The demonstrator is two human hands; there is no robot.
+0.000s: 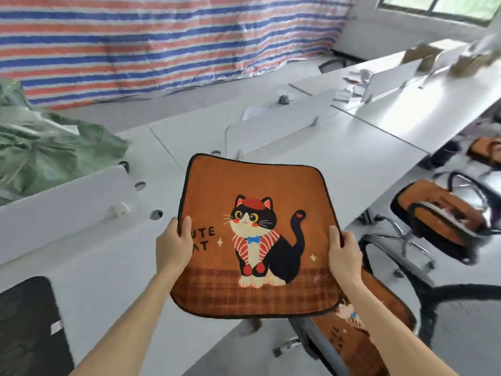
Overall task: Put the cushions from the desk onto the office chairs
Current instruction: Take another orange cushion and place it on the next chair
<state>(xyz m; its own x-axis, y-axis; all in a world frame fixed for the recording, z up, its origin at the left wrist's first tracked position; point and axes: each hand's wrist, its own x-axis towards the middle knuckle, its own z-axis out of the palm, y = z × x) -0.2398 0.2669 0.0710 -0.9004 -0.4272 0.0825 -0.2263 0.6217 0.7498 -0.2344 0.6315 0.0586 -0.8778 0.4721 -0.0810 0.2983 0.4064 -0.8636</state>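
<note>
I hold an orange cushion (260,185) printed with a black-and-white cat, flat and face up, above the front edge of the white desk (339,156). My left hand (173,246) grips its left edge, thumb on top. My right hand (344,253) grips its right edge the same way. Just below and to the right, an office chair (366,337) carries another orange cat cushion on its seat. A second chair (439,215) further right also has an orange cushion on it. A third orange cushion (485,150) shows at the far right edge.
White divider panels (62,204) stand along the desk. A green sack (48,153) lies at the desk's left end. A black cushion-like pad (27,327) lies at the lower left. A striped tarp (162,42) hangs behind. Cardboard clutter sits at the back right.
</note>
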